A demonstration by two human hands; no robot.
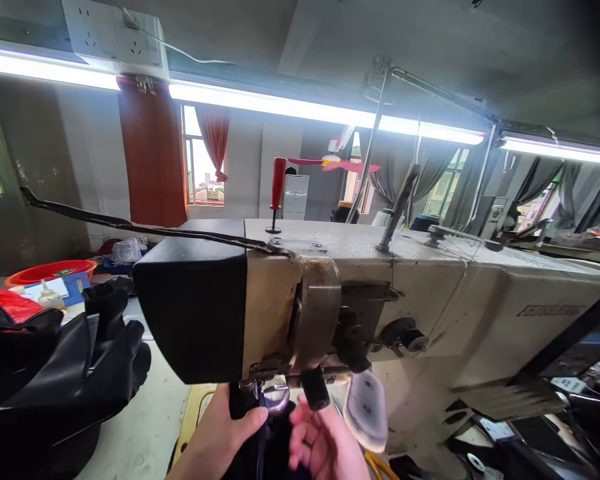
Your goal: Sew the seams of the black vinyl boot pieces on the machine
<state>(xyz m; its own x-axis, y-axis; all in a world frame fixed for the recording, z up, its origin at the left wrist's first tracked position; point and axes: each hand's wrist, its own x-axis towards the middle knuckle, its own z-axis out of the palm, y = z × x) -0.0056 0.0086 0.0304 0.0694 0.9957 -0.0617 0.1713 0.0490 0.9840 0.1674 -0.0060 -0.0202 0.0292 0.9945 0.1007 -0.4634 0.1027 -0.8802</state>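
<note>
A white sewing machine (430,313) with a black end cover (195,313) fills the middle of the view. Below its head, my left hand (220,433) grips dark fabric (275,453), thumb across the top; its other fingers are mostly hidden. A narrow dark strip (261,440) runs down from the needle area beside the thumb. A shiny round metal part (279,395) sits just above the fabric. My right hand (325,443) is right of the fabric, palm turned up, fingers loosely bent and apart, slightly blurred. I see nothing held in it.
Black leather-like pieces (55,387) are heaped on the table at left, near a red basin (50,272). A red-handled screwdriver (279,187) stands upright on the machine. A pale oval pad (366,410) and yellow-handled scissors (380,467) are beside my right hand.
</note>
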